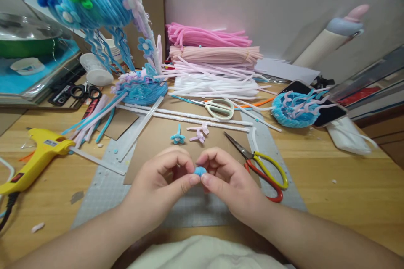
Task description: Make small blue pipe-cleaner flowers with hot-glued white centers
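Between the thumbs and fingertips of both hands sits a small light-blue fuzzy piece (200, 171), which looks like bent pipe cleaner. My left hand (164, 172) pinches it from one side and my right hand (224, 176) from the other. Most of its lower part is hidden by the fingers. Just beyond lie a blue pipe-cleaner flower (177, 138) and two small lilac pipe-cleaner pieces (198, 135) on a brown cardboard sheet (148, 147). Red-and-yellow handled scissors (252, 155) rest beside my right hand, blades partly apart.
A yellow glue gun (34, 155) lies at the left. Pipe-cleaner bundles (214, 54) are stacked at the back, with white-handled scissors (217, 108) in front. A tall blue pipe-cleaner piece with flowers (101, 4) rises at the back left. A blue fuzzy bowl-shaped piece (293, 113) rests at the right.
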`<state>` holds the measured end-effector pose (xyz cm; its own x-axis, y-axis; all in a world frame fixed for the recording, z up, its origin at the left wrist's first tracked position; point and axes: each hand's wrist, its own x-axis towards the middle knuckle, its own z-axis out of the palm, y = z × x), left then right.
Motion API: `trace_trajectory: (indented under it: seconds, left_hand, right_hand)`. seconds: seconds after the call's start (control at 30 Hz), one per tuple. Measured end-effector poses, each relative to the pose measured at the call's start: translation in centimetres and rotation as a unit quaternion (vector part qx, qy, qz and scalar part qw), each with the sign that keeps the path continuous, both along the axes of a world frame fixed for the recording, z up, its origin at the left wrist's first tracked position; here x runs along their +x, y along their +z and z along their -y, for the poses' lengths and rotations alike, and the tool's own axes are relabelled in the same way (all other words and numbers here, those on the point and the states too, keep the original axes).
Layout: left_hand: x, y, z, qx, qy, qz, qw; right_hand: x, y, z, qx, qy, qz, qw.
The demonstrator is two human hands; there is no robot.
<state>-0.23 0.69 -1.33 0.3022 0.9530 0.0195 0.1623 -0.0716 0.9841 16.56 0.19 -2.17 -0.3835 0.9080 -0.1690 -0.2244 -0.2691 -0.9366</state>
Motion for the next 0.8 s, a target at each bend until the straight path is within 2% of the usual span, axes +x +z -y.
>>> trace_trajectory:
  seconds: [0.07, 0.13, 0.27, 0.37, 0.43, 0.6, 0.73, 0.8]
  left_hand:
    - [0.03, -0.12, -0.25, -0.075, -0.017, 0.037, 0.996]
    - [0.0, -0.21, -0.43, -0.138, -0.021, 0.063, 0.988]
    - [-0.05, -0.21, -0.5, -0.182, 0.02, 0.046, 0.982]
    - [0.0, -0.18, -0.47, -0.191, -0.015, 0.016, 0.981]
    - [0.08, -0.18, -0.48, -0.201, -0.016, 0.012, 0.979]
    - [0.31, -0.25, -0.53, -0.224, -0.047, 0.065, 0.971]
    - [0.33, -0.3, -0.35, -0.188, -0.031, 0.038, 0.981]
    - [0.28, -0.25, -0.18, -0.157, -0.02, 0.015, 0.987]
  right_hand:
    - [0.02, -0.05, -0.27, -0.037, 0.025, -0.005, 0.999]
    - [0.08, -0.15, -0.54, -0.107, 0.036, -0.031, 0.993]
    - [0.19, -0.28, -0.82, -0.202, 0.013, -0.112, 0.973]
    - [0.14, -0.24, -0.78, -0.207, 0.011, -0.122, 0.971]
    - [0.09, -0.2, -0.74, -0.195, 0.012, -0.112, 0.974]
    - [0.07, -0.06, -0.78, -0.159, -0.004, -0.08, 0.984]
    - [0.16, -0.05, -0.8, -0.153, -0.026, -0.077, 0.985]
    - [0.21, -0.17, -0.77, -0.143, -0.014, -0.065, 0.988]
